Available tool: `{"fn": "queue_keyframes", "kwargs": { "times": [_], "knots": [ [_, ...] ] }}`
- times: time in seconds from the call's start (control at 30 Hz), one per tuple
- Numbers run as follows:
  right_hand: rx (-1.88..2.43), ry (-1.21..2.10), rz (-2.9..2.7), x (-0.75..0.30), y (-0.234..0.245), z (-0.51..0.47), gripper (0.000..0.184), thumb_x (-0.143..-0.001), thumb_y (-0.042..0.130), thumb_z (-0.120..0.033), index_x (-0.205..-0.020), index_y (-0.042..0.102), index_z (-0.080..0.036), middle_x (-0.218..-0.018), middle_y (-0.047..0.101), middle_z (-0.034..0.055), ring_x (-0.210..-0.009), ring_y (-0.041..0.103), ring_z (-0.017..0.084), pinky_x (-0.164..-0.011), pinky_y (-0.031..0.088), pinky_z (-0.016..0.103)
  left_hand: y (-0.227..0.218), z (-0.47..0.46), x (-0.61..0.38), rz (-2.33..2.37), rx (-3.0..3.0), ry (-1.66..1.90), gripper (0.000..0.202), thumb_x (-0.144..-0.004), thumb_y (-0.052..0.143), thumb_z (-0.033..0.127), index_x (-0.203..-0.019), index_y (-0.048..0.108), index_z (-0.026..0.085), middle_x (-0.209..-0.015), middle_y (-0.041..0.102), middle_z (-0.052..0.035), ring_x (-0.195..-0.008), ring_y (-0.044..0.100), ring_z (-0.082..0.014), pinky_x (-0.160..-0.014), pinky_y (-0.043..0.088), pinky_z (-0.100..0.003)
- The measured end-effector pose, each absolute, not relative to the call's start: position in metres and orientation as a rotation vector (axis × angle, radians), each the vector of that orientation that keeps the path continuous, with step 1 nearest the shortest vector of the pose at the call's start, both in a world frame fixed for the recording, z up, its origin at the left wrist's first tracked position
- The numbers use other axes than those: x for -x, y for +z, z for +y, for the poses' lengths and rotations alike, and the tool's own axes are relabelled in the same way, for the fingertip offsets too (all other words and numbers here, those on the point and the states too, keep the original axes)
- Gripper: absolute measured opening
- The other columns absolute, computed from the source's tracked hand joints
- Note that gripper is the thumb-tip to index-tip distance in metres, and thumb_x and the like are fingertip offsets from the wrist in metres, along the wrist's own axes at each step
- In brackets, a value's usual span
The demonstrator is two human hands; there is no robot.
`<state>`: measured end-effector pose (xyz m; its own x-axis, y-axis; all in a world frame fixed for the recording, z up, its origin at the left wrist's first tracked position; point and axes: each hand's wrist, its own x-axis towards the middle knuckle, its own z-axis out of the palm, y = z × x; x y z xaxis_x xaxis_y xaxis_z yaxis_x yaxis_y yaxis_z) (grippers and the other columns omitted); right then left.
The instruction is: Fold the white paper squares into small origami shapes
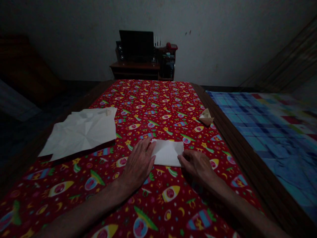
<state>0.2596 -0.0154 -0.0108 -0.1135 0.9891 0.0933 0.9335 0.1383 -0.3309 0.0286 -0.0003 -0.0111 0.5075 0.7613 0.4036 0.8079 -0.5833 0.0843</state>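
Note:
A small folded sheet of white paper lies on the red patterned cloth in front of me. My left hand rests along its left edge, fingers stretched out and thumb a little apart. At the lower right corner of the paper, my right hand is closed, with thumb and curled fingers pinching the edge. Off to the left is a stack of creased white sheets. A small folded paper piece, brownish and pale, sits near the cloth's right edge.
The red cloth with rockets and stars covers the long surface, which has dark wooden sides. A blue plaid mat lies to the right. Against the far wall stand a dark screen, a wooden stand and a red telephone.

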Motion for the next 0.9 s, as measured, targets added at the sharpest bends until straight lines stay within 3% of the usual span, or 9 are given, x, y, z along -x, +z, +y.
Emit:
{"fn": "queue_keyframes", "kwargs": {
  "times": [0.13,0.23,0.43,0.9],
  "knots": [
    [1.849,0.274,-2.121,-0.26,-0.012,-0.016,0.03,-0.085,0.045,-0.036,-0.064,0.057,-0.018,-0.058,0.057,0.0,-0.053,0.05,0.011,-0.051,0.024,0.023,-0.007,-0.002,-0.045,-1.089,2.585,-0.581,0.054,-0.089,0.038,0.008,-0.141,0.024,0.01,-0.147,0.026,-0.0193,-0.138,0.02,-0.0318,-0.11,0.024,-0.05],
    [1.822,0.248,-2.117,-0.26,-0.015,-0.016,0.032,-0.085,0.044,-0.036,-0.061,0.056,-0.018,-0.057,0.057,0.0004,-0.051,0.048,0.011,-0.05,0.024,0.023,-0.007,-0.004,-0.054,-0.982,2.649,-0.581,0.05,-0.091,0.036,0.009,-0.14,0.027,0.01,-0.149,0.024,-0.0181,-0.14,0.013,-0.0299,-0.112,0.023,-0.048],
    [1.802,0.262,-2.116,-0.261,-0.016,-0.016,0.032,-0.085,0.043,-0.037,-0.062,0.056,-0.018,-0.055,0.055,0.0,-0.049,0.047,0.01,-0.049,0.025,0.023,-0.019,-0.009,-0.056,-0.995,3.005,-0.518,0.045,-0.094,0.038,0.022,-0.137,0.033,0.013,-0.149,0.028,-0.0129,-0.14,0.016,-0.0234,-0.112,0.03,-0.043],
    [1.83,0.3,-2.103,-0.259,-0.011,-0.016,0.033,-0.085,0.043,-0.037,-0.06,0.053,-0.018,-0.053,0.054,-0.0004,-0.048,0.048,0.01,-0.049,0.025,0.022,-0.022,-0.009,-0.055,-1.022,3.079,-0.464,0.045,-0.093,0.04,0.021,-0.138,0.033,0.018,-0.148,0.029,-0.0103,-0.139,0.019,-0.0235,-0.113,0.025,-0.047]
  ]
}}
